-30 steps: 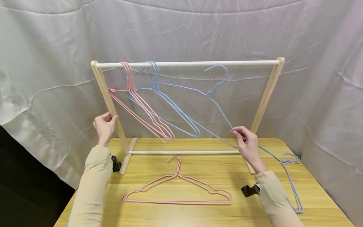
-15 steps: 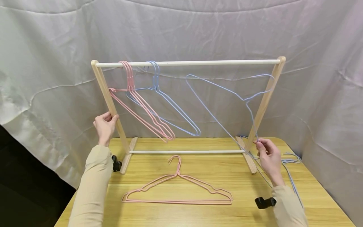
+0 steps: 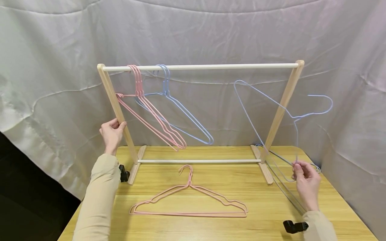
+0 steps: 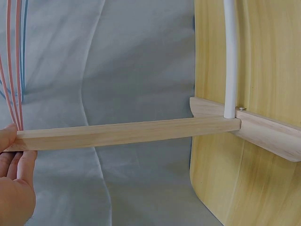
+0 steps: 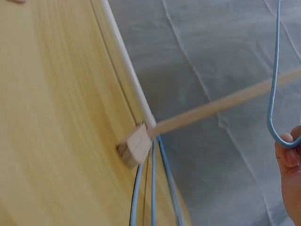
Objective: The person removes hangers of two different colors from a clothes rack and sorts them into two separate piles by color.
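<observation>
Grey curtain (image 3: 193, 36) backs the rack (image 3: 226, 66). Blue hanger (image 3: 296, 117): at the rack's right end, one corner (image 5: 270, 122) pinched by the right hand (image 3: 307, 184); presumably light, stiff, smooth; best gripped near the neck (image 3: 307, 114). Left hand (image 3: 111, 134) pinches the rack's left post (image 3: 109, 90).

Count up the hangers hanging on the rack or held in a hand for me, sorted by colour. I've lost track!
Pink hangers on the rack: 3
Blue hangers on the rack: 2
Blue hanger in the right hand: 1
Total: 6, with 3 pink and 3 blue
</observation>
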Demonstrator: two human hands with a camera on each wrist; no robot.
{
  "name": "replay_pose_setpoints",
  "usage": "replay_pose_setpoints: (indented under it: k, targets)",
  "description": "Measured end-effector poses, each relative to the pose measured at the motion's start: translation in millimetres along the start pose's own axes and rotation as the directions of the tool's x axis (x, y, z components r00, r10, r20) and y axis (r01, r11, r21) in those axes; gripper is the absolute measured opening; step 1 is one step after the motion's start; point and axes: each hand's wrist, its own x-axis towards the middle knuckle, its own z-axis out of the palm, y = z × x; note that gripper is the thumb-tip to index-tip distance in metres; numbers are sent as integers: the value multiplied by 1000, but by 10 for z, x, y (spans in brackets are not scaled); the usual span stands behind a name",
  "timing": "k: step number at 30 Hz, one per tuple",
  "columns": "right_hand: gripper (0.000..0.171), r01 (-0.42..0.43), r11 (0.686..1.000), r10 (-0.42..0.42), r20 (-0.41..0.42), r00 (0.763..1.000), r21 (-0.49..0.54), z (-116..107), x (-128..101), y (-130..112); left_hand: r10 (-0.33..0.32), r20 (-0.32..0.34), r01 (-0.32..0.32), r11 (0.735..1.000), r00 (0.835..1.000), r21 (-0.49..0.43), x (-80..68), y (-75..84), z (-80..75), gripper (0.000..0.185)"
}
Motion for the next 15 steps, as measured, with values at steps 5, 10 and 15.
replay_pose_setpoints:
  k: [5,10,15]
  targets:
    - [14,-7,997,10,-41,999,79,-202,-6,81,9,-1,-9,1000,1000,-5,-5,4,2,30]
    - [13,-20,990,34,-96,995,141,-355,-13,119,6,-1,-6,1000,1000,-5,-2,3,4,30]
    - [10,-53,982,80,-146,986,181,-473,-36,146,-10,1,10,1000,1000,0,7,-1,3,32]
